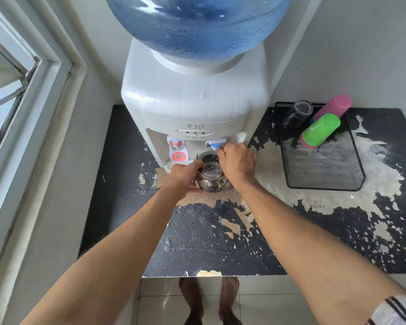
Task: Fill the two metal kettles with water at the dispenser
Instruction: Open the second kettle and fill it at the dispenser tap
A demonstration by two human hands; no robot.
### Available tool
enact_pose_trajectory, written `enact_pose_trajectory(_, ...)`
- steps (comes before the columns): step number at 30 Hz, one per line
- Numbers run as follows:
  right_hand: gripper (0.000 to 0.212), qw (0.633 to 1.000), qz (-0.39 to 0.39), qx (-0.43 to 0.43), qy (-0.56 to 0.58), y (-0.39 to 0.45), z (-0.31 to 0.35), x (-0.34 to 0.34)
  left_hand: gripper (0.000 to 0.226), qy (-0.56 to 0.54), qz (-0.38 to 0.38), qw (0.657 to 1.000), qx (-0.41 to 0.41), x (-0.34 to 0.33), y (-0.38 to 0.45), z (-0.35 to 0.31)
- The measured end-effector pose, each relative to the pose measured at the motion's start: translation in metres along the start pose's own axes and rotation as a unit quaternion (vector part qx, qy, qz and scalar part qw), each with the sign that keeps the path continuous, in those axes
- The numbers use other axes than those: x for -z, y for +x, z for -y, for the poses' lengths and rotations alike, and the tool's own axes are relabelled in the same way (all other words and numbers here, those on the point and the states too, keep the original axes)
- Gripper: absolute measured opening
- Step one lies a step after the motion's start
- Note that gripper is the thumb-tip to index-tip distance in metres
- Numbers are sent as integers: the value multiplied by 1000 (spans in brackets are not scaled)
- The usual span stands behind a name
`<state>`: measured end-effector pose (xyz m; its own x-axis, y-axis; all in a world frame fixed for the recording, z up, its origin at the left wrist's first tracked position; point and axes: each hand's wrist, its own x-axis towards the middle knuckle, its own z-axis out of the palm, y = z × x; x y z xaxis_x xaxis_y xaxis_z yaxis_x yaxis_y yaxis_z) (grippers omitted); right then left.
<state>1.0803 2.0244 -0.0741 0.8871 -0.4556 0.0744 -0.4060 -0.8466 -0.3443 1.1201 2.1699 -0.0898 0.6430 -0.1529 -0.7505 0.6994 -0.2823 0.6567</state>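
Left hand is wrapped around the shiny metal kettle, holding it up under the blue tap of the white dispenser. The lid is off, and a little strainer with holes shows inside the open top. Right hand is curled closed on the blue tap's lever, pushing it. I cannot tell how much water is in the kettle. Only one kettle shows, so filling looks like it is just going on, and the second one is still to do. Farther right, a black tray on the counter holds cups.
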Motion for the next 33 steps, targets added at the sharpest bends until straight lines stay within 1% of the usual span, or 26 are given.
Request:
enact_pose_trajectory(8, 28, 1000, 7, 20, 9, -2, -3, 2, 28, 12, 2, 1000, -12, 0, 0, 4)
enact_pose_trajectory(11, 32, 998, 27, 53, 16, -2, -10, 6, 33, 15, 1, 1000, -25, 1, 2, 9)
enact_pose_trajectory(15, 35, 992, 73, 100, 28, -4, -29, 16, 31, 13, 9, 999, -37, 2, 2, 15)
enact_pose_trajectory(18, 40, 992, 65, 107, 30, -9, -43, 21, 26, 23, 11, 998, -50, 1, 1, 22)
enact_pose_trajectory(21, 50, 993, 56, 92, 52, -14, -55, 28, 20, 16, 12, 998, -58, 1, -2, 27)
enact_pose_trajectory(23, 56, 994, 42, 80, 65, -19, -65, 32, 23, 17, 8, 998, -62, 0, -2, 33)
enact_pose_trajectory(28, 56, 994, 22, 8, 108, -36, -87, 37, 23, 11, 2, 998, -66, -2, -5, 54)
enact_pose_trajectory(31, 48, 992, 48, -39, 112, -50, -106, 27, 19, 2, 5, 998, -61, -5, -12, 67)
enact_pose_trajectory(33, 32, 988, 96, -69, 101, -61, -122, 16, 18, -5, 10, 999, -51, -7, -16, 79)
